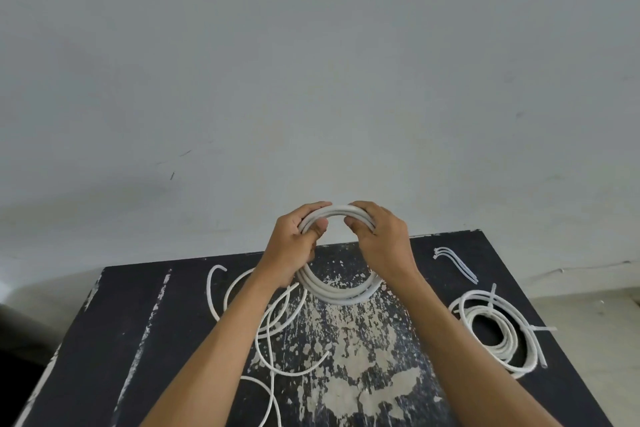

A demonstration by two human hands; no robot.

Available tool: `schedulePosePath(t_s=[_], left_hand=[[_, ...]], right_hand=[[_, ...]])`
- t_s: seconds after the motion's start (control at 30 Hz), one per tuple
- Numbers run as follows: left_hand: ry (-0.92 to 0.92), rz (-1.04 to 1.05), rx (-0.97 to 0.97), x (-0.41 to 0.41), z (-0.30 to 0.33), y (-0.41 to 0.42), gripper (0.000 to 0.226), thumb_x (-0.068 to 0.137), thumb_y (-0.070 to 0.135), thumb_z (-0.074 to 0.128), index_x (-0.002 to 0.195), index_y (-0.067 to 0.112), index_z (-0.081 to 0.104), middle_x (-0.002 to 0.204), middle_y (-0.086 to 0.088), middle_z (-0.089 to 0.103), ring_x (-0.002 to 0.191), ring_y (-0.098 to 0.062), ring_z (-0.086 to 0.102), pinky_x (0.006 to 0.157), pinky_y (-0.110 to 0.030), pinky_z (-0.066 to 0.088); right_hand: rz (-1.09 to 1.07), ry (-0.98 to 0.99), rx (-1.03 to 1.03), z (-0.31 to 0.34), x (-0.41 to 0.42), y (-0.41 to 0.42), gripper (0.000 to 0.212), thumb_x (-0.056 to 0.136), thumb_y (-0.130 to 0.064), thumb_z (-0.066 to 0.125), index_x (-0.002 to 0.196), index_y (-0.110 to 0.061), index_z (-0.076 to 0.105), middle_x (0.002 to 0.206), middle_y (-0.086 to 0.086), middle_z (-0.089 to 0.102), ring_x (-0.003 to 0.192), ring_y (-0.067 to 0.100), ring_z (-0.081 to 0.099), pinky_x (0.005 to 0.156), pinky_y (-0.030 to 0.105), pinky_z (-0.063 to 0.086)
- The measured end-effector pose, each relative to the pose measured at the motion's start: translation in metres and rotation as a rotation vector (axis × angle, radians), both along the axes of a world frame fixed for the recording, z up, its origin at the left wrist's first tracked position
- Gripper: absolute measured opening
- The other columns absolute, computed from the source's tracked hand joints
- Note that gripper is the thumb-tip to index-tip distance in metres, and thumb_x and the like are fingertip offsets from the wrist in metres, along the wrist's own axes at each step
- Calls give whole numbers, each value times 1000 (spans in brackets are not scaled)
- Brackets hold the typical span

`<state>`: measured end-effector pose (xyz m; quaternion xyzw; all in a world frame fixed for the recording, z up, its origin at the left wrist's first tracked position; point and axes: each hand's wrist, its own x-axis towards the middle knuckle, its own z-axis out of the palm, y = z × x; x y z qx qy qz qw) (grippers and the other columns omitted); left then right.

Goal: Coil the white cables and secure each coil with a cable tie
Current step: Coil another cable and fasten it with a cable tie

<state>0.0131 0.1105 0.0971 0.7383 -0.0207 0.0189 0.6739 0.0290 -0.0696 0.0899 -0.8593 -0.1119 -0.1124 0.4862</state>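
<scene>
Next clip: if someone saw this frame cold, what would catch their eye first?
First, the two hands raised mid-frame, the left hand and right hand gripping opposite sides of a white cable coil above the worn black table. Then a finished coil with a tie on it lies at the right, spare cable ties behind it, and loose cable sprawls at the left.

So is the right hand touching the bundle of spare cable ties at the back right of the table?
Apart. The head view shows the right hand gripping the held coil, with bare dark table between it and the cable ties.
</scene>
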Motion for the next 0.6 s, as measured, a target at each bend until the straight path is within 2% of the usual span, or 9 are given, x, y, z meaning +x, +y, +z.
schedulePosePath(t_s=[0.07,0.13,0.23,0.3,0.37,0.43,0.47,0.53,0.6], left_hand=[[-50,36,110,5,-4,-11,23,101,16,62,121,20,72,56,21,56,42,-1,43,44,-11,35],[-35,80,117,9,-9,-22,24,100,8,60,118,17,74,58,24,62,44,6,52,46,-6,38],[47,103,73,16,-21,-41,25,99,3,60,112,16,77,59,22,65,43,7,53,45,-4,38],[77,97,79,22,-29,-54,25,98,2,61,110,16,78,59,21,66,43,6,53,45,-5,38],[96,80,93,30,-38,-70,27,97,3,62,106,21,80,70,17,73,54,5,58,54,-7,43],[126,79,96,39,-47,-84,29,97,4,63,101,28,80,83,11,77,69,2,63,65,-11,49],[144,81,94,45,-53,-92,29,97,5,64,101,29,80,86,9,78,71,1,63,66,-12,50],[179,88,93,56,-64,-105,30,97,4,63,102,28,80,86,5,78,69,-3,62,65,-14,49],[207,84,121,67,-74,-115,30,97,4,62,106,26,80,87,2,78,75,-12,61,71,-23,49]], right_hand=[[20,95,91,-6,1,-9,11,98,-27,69,106,-34,69,76,-2,66,55,6,54,51,16,43],[35,167,139,-13,2,-20,16,96,-26,70,99,-41,66,73,-3,68,52,3,54,50,16,44],[45,261,124,-24,7,-40,14,95,-30,72,107,-36,69,79,-7,72,59,5,61,55,15,46],[53,311,110,-33,11,-57,20,95,-31,72,115,-32,69,84,-7,73,66,11,64,60,20,49],[81,363,142,-44,15,-77,23,95,-36,71,118,-32,69,89,-8,73,74,12,66,67,26,52],[103,423,219,-57,19,-97,28,97,-51,63,120,-36,69,94,-12,74,83,9,68,76,28,53],[87,459,252,-66,23,-108,34,98,-59,55,120,-37,69,96,-13,74,87,7,68,81,28,53],[-5,528,277,-88,35,-131,48,100,-65,40,119,-34,71,102,-11,75,97,8,68,89,31,53],[-146,560,172,-115,50,-156,45,103,-57,44,122,-26,69,106,-7,74,104,15,68,93,36,51]])
